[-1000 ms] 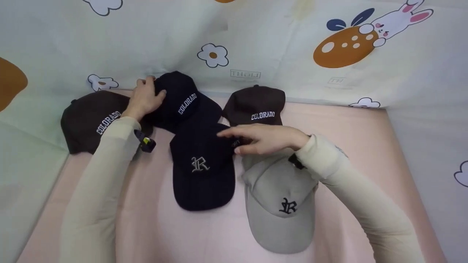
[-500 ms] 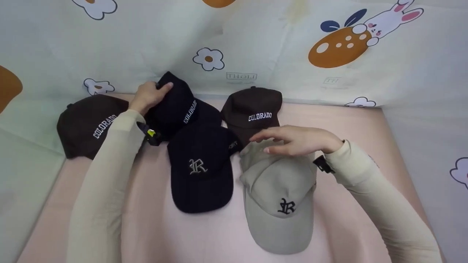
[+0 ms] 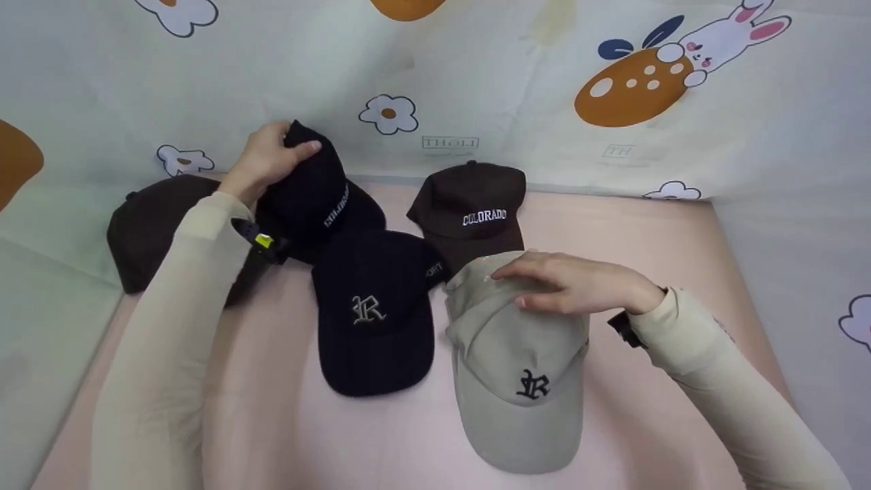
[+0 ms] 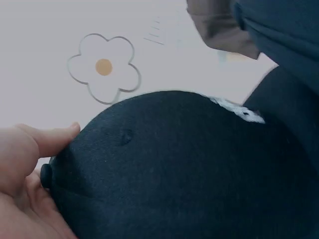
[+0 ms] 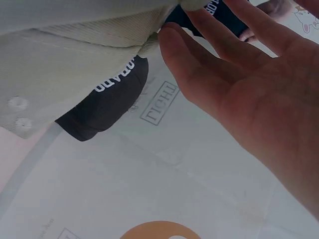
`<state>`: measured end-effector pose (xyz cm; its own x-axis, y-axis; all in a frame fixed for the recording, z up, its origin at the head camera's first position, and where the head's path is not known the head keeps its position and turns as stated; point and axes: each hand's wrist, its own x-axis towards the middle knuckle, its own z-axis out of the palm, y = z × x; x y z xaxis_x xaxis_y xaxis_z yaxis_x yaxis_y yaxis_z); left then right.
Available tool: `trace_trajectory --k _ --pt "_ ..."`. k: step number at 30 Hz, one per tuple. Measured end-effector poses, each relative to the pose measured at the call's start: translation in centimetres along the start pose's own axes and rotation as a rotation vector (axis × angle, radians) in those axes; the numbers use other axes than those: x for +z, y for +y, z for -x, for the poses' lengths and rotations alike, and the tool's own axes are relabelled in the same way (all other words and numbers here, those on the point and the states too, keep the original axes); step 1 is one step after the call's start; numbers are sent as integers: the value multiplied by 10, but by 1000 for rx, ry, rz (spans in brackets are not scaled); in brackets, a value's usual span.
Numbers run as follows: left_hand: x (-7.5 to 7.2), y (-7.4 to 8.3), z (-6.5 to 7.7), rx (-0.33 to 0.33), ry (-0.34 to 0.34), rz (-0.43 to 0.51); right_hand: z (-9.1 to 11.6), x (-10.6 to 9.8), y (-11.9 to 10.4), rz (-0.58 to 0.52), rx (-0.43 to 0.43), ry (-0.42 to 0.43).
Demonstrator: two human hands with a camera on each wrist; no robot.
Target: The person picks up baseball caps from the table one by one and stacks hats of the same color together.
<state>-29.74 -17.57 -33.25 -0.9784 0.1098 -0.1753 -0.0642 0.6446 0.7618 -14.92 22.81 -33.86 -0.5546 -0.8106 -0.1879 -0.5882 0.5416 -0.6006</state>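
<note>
In the head view my left hand (image 3: 269, 160) grips the crown of a navy baseball cap (image 3: 306, 190) lettered COLORADO, at the back left. The left wrist view has the thumb on the crown and the fingers at its top button (image 4: 46, 176). My right hand (image 3: 588, 282), fingers fairly straight, lies over the back of a grey cap (image 3: 520, 361) with a dark R emblem. Its fingertips (image 5: 172, 40) reach right to that cap's edge in the right wrist view. Between the hands lies another navy cap (image 3: 374, 272) with a light R.
A brown cap (image 3: 150, 231) lies at the far left, partly behind my left sleeve (image 3: 160, 354). Another brown cap (image 3: 466, 194) lettered COLORADO stands near the patterned back wall (image 3: 517, 82). Pink cloth (image 3: 633, 238) covers the surface under the caps.
My left hand has taken a firmer hold on the navy COLORADO cap, tilting it and shifting it left. My right hand has moved right and down, from the navy R cap to the grey cap.
</note>
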Motion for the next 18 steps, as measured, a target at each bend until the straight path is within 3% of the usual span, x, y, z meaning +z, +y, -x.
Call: trace_trajectory --k 8,14,18 --pt "-27 26 18 206 73 -95 2 2 1 21 28 6" --pt "-56 45 41 353 104 -21 2 4 4 15 23 23" --pt "-67 63 57 437 105 8 1 5 6 7 27 26"
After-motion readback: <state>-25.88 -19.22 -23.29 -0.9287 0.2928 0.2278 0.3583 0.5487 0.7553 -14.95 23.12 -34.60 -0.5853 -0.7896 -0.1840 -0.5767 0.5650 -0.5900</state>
